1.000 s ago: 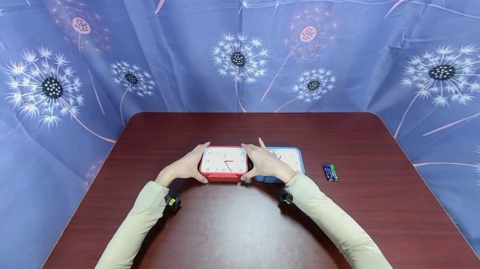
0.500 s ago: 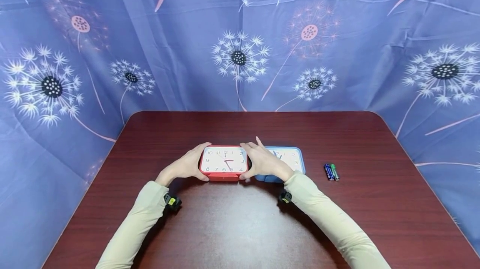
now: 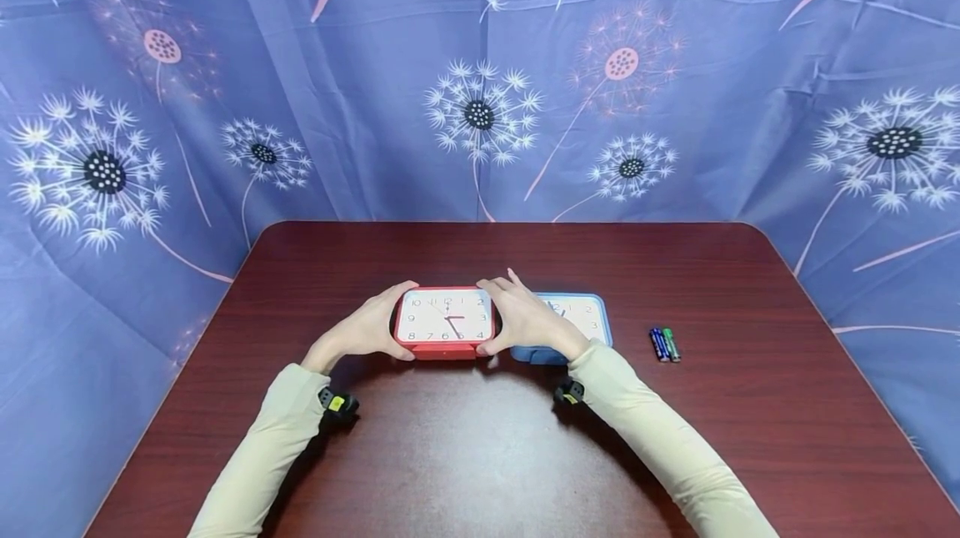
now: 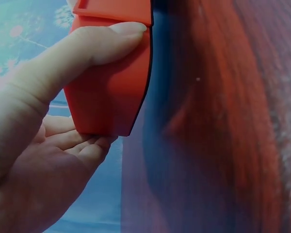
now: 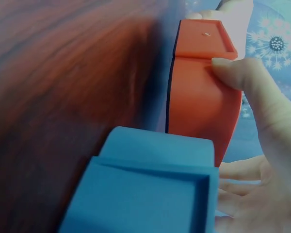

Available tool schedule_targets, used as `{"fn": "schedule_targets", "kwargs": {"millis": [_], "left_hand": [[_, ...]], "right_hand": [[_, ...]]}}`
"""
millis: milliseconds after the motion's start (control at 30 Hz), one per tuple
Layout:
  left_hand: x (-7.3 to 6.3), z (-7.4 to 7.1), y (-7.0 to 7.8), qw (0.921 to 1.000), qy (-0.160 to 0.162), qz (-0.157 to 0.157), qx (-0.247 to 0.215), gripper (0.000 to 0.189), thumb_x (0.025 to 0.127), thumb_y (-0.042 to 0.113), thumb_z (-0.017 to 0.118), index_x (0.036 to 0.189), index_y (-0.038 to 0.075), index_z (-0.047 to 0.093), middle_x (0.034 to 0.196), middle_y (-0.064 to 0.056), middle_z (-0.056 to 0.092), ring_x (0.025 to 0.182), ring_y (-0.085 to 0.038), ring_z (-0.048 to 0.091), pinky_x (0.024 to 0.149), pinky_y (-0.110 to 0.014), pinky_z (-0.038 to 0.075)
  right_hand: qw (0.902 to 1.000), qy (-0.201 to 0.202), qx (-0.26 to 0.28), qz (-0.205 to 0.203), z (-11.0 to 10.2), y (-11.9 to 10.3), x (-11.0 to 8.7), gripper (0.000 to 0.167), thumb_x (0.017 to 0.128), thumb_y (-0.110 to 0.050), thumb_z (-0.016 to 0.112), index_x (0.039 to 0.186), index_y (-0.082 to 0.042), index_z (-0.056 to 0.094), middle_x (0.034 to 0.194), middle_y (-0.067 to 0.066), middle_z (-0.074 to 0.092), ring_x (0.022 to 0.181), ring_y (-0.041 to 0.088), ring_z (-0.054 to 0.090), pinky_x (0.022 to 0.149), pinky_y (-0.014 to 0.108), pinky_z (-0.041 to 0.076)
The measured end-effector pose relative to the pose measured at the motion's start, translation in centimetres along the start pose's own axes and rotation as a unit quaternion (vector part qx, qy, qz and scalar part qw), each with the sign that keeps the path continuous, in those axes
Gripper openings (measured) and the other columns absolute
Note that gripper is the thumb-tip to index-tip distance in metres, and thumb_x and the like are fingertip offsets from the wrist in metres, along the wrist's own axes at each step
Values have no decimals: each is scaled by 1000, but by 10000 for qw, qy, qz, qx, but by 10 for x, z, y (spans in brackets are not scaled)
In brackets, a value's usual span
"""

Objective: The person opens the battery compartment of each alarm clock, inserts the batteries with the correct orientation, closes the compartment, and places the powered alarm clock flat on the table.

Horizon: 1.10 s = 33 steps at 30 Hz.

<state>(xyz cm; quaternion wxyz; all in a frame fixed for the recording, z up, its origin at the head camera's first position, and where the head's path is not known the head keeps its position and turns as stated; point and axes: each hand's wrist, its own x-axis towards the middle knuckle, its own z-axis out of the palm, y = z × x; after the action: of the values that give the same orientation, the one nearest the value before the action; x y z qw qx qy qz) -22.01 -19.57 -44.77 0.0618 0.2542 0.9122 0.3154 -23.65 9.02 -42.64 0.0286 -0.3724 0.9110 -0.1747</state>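
A red clock with a white face is held between my two hands near the middle of the table, face up. My left hand grips its left end, thumb on the near side and fingers round the far side; the left wrist view shows the thumb pressed on the red casing. At the other end, my right hand holds it the same way. Beside it lies a blue clock, partly hidden behind my right hand. Whether the red clock touches the table I cannot tell.
Blue and green batteries lie together on the dark red-brown table, right of the blue clock. A blue curtain with dandelion prints hangs behind the table and along both sides.
Held in both hands, the red clock has shifted slightly left and away from me in the last half second. The blue clock and batteries stay where they were.
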Motion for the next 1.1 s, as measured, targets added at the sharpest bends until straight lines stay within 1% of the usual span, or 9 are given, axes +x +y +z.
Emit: {"fn": "schedule_targets", "kwargs": {"millis": [100, 167, 267, 433, 567, 667, 900, 1000, 1100], "left_hand": [[-2, -3, -1, 10000, 21, 27, -64, 108, 55, 25, 92, 142, -2, 34, 136, -19, 50, 120, -31, 50, 103, -51, 41], [-2, -5, -1, 9999, 20, 21, -109, 108, 56, 26, 92, 143, -1, 34, 136, -17, 50, 120, -30, 49, 103, -51, 41], [-3, -7, 0, 9999, 21, 60, -143, 108, 56, 27, 92, 143, 0, 34, 135, -16, 50, 119, -29, 49, 103, -50, 41], [-5, -10, 1, 9995, 51, 200, -232, 108, 56, 29, 92, 142, 0, 35, 134, -15, 51, 118, -28, 50, 102, -50, 42], [-6, -12, 1, 9989, 116, 369, -254, 106, 55, 31, 92, 140, 0, 37, 130, -13, 53, 114, -26, 51, 99, -49, 43], [-7, -13, 2, 9986, 166, 448, -246, 106, 54, 31, 93, 139, 0, 37, 129, -12, 53, 113, -25, 51, 98, -48, 44], [-8, -18, 4, 9985, 149, 450, -276, 108, 53, 31, 93, 139, -1, 37, 131, -13, 51, 115, -25, 50, 101, -48, 41], [-9, -19, 3, 9983, 186, 465, -294, 108, 53, 31, 92, 140, 0, 36, 132, -13, 50, 118, -26, 48, 102, -49, 39], [-11, -20, 4, 9979, 207, 482, -386, 108, 53, 30, 92, 140, 0, 36, 134, -15, 49, 120, -27, 47, 103, -50, 38]], "right_hand": [[9998, 39, 103, 144, -1, -2, -1, 105, 61, -48, 86, 141, 3, 41, 136, 19, 53, 129, 34, 48, 116, 47, 29], [9997, 42, 95, 218, -2, -3, -1, 106, 60, -50, 85, 142, 1, 41, 136, 18, 52, 125, 34, 52, 108, 45, 40], [9996, 31, 103, 255, -4, -4, -2, 106, 60, -51, 85, 143, -2, 40, 135, 16, 52, 117, 32, 57, 99, 44, 48], [9996, 131, 186, 186, -6, -5, -3, 104, 60, -51, 84, 142, -3, 41, 133, 14, 52, 109, 29, 60, 94, 43, 50], [9994, 183, 255, 124, -9, -5, -5, 103, 60, -52, 83, 141, -4, 41, 132, 12, 52, 106, 26, 60, 91, 43, 51], [9991, 214, 370, 67, -10, -6, -5, 103, 61, -52, 82, 141, -4, 40, 133, 12, 51, 108, 25, 58, 94, 42, 50], [9966, 236, 789, -59, -10, -5, -5, 102, 62, -46, 83, 141, 0, 39, 137, 15, 50, 120, 27, 52, 104, 42, 44], [9951, 308, 932, -134, -9, -4, -4, 101, 62, -45, 83, 140, 1, 39, 135, 15, 50, 121, 27, 51, 105, 43, 43], [9931, 450, 1058, -221, -8, -3, -4, 100, 61, -45, 83, 139, 0, 40, 131, 12, 51, 118, 24, 51, 104, 42, 44]]}}
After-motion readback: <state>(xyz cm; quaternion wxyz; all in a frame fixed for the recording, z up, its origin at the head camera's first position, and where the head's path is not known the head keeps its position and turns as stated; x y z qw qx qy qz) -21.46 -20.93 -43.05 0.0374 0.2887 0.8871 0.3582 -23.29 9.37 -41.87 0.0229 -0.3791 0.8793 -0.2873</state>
